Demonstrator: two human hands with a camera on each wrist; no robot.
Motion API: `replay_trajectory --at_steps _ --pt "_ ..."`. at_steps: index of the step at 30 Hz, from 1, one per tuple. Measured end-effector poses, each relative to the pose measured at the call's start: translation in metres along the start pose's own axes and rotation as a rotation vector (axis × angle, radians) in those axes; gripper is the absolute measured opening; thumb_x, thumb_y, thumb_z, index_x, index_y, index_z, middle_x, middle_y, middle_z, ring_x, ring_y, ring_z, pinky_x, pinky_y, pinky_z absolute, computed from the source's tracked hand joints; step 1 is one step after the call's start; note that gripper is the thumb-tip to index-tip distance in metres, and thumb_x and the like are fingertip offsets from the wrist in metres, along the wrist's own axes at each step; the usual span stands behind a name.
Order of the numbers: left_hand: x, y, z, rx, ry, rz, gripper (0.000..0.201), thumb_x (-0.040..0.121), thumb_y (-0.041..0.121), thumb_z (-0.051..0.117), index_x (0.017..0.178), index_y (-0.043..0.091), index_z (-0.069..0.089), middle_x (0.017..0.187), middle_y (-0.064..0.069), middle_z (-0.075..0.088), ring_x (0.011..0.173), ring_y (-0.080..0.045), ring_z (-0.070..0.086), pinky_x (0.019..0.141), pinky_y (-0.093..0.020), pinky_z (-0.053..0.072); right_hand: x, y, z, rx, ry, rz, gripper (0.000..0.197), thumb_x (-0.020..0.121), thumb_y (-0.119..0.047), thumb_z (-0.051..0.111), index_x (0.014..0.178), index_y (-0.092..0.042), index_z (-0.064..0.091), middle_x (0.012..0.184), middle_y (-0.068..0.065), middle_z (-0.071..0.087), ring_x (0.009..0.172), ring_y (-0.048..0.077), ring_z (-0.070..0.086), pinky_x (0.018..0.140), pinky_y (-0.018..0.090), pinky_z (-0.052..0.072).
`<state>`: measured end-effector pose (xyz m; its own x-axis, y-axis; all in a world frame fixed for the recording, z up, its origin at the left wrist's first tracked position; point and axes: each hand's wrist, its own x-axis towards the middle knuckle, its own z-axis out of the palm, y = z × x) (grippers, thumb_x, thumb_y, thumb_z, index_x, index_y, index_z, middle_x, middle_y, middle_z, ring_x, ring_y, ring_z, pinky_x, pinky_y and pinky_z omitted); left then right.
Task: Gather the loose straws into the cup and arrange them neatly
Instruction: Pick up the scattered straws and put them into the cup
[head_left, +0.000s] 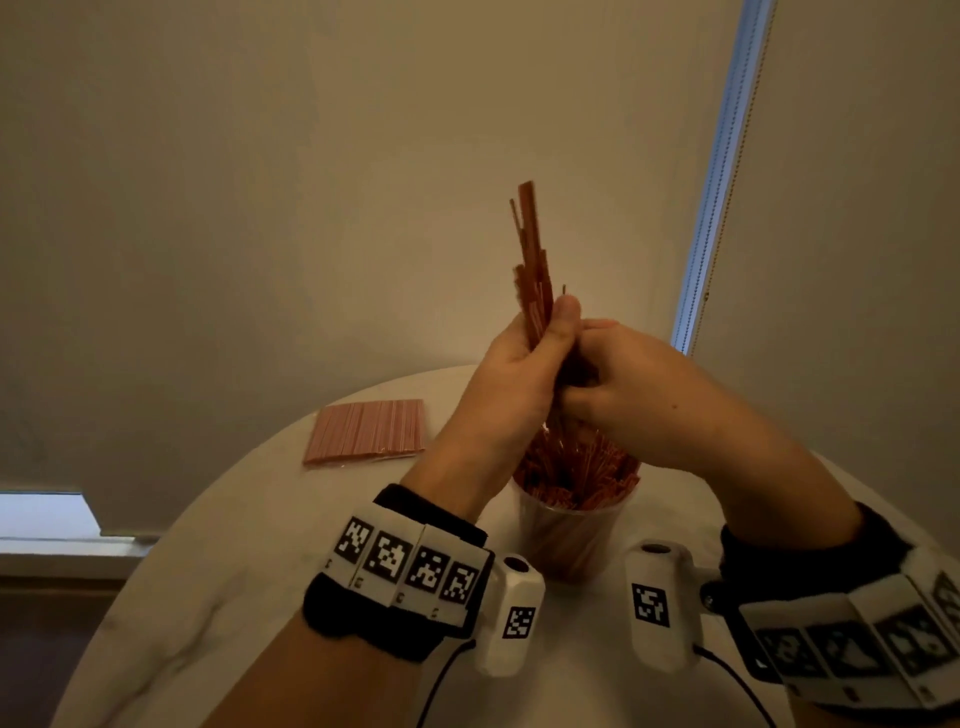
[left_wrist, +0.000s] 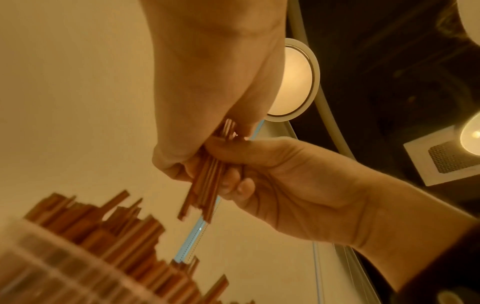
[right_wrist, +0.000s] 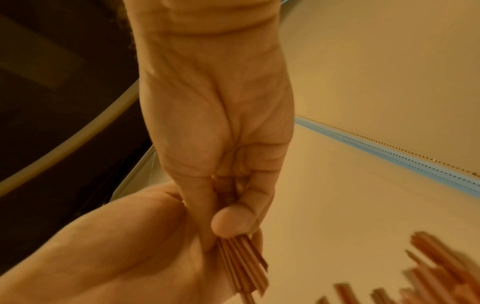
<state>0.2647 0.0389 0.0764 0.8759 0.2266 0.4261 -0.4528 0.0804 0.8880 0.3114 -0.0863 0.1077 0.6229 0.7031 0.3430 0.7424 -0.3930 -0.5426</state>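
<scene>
A bundle of thin red straws (head_left: 531, 260) stands upright in the air above a clear plastic cup (head_left: 569, 540) that is packed with more red straws (head_left: 582, 473). My left hand (head_left: 545, 348) grips the bundle at its middle, thumb up along the straws. My right hand (head_left: 584, 387) pinches the same bundle just below it. In the left wrist view the bundle's lower ends (left_wrist: 202, 195) hang free above the cup's straws (left_wrist: 109, 222). The right wrist view shows my right hand's thumb (right_wrist: 233, 222) pressed on the bundle (right_wrist: 241, 265).
A flat pack of pink straws (head_left: 366, 430) lies on the round white table (head_left: 218, 571) to the left of the cup. A wall with a roller blind and its bead chain (head_left: 711, 208) stands behind the table.
</scene>
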Motion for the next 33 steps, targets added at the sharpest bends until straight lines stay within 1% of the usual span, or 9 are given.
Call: replay_trajectory --at_steps 2,4,10,15,19,23,25,28,33 --pt "0.004 -0.003 -0.004 0.041 -0.016 -0.017 0.034 0.100 0.045 0.056 0.111 0.014 0.066 0.097 0.000 0.077 0.093 -0.014 0.074 0.072 -0.022 0.057 -0.001 0.004 -0.002 0.023 -0.026 0.006 0.016 0.093 -0.019 0.064 0.103 -0.032 0.061 0.080 -0.020 0.067 0.071 -0.004 0.066 0.059 0.010 0.049" --pt "0.006 -0.005 -0.007 0.041 -0.027 -0.032 0.033 0.100 0.044 0.054 0.109 0.014 0.064 0.090 0.002 0.076 0.088 -0.013 0.073 0.070 -0.023 0.056 0.000 0.007 -0.002 0.021 -0.031 0.021 0.015 0.095 -0.023 0.062 0.107 -0.030 0.063 0.089 -0.016 0.070 0.078 0.000 0.068 0.070 0.016 0.054" --pt "0.012 -0.004 -0.010 -0.041 0.148 0.045 0.031 0.108 0.039 0.041 0.105 0.014 0.059 0.090 -0.006 0.076 0.091 -0.027 0.075 0.082 -0.042 0.059 0.005 0.005 -0.001 0.032 0.001 0.035 0.024 0.086 -0.043 0.072 0.102 -0.026 0.073 0.100 -0.020 0.070 0.068 -0.001 0.067 0.061 0.014 0.051" --pt "0.016 0.011 -0.016 -0.449 0.301 0.151 0.024 0.110 0.032 0.037 0.096 0.014 0.045 0.069 0.002 0.045 0.063 -0.012 0.051 0.080 -0.033 0.055 0.001 0.010 -0.014 0.046 0.076 0.084 0.029 0.090 -0.048 0.065 0.113 -0.030 0.065 0.087 -0.014 0.070 0.071 0.000 0.068 0.069 0.024 0.057" --pt "0.009 0.008 -0.004 -0.477 0.222 0.142 0.025 0.110 0.036 0.030 0.109 0.015 0.043 0.099 -0.006 0.072 0.103 -0.019 0.069 0.107 -0.045 0.048 0.001 0.000 0.000 0.026 0.043 0.020 0.036 0.089 -0.046 0.065 0.122 -0.033 0.054 0.096 -0.016 0.065 0.080 0.000 0.064 0.071 0.024 0.053" --pt "0.005 -0.002 0.007 -0.347 0.114 0.077 0.039 0.111 0.037 0.027 0.136 0.010 0.040 0.130 -0.005 0.069 0.131 -0.012 0.058 0.121 -0.044 0.030 0.003 -0.003 0.012 -0.095 0.084 0.015 0.018 0.098 -0.041 0.051 0.109 -0.027 0.050 0.084 -0.008 0.061 0.072 0.010 0.060 0.060 0.028 0.047" --pt "0.005 -0.004 0.004 -0.228 0.046 0.044 0.036 0.112 0.036 0.028 0.131 0.013 0.049 0.129 -0.005 0.070 0.135 -0.012 0.053 0.123 -0.044 0.022 0.003 0.001 0.011 -0.137 0.027 0.052 0.021 0.103 -0.043 0.042 0.112 -0.026 0.050 0.085 -0.005 0.062 0.073 0.012 0.060 0.061 0.030 0.047" --pt "0.007 -0.005 -0.002 -0.143 0.028 -0.023 0.035 0.110 0.031 0.039 0.128 0.004 0.052 0.124 -0.006 0.072 0.127 -0.014 0.060 0.120 -0.047 0.030 0.002 0.006 0.004 -0.153 -0.076 0.077 0.028 0.105 -0.044 0.035 0.120 -0.026 0.050 0.093 -0.003 0.064 0.080 0.012 0.061 0.071 0.033 0.052" --pt "0.018 0.013 -0.029 -0.336 0.255 0.023 0.027 0.096 0.024 0.061 0.117 0.016 0.046 0.123 -0.012 0.072 0.116 -0.021 0.068 0.103 -0.040 0.049 -0.002 0.014 -0.006 -0.232 -0.164 0.100 0.021 0.105 -0.044 0.037 0.088 -0.034 0.046 0.075 -0.005 0.055 0.064 0.010 0.051 0.055 0.026 0.035"
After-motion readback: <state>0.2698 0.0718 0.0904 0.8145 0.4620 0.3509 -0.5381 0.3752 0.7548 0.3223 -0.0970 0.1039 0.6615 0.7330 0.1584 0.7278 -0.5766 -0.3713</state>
